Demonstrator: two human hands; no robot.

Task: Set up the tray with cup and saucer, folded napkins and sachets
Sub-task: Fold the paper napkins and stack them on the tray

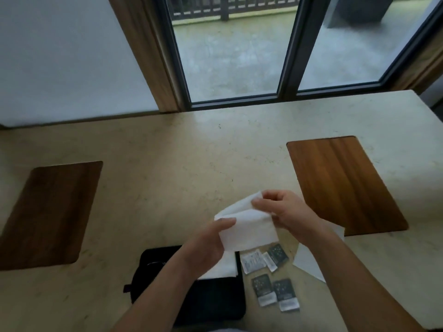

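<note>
Sachets (271, 279) right of tray (215, 300); napkin (247, 226) above both

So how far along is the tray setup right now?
Early. One folded napkin seems to lie on the black tray. Both hands, left and right, are folding a second white napkin above the table. The sachets sit loose beside the tray, another napkin waits, and no cup or saucer is visible.
</note>
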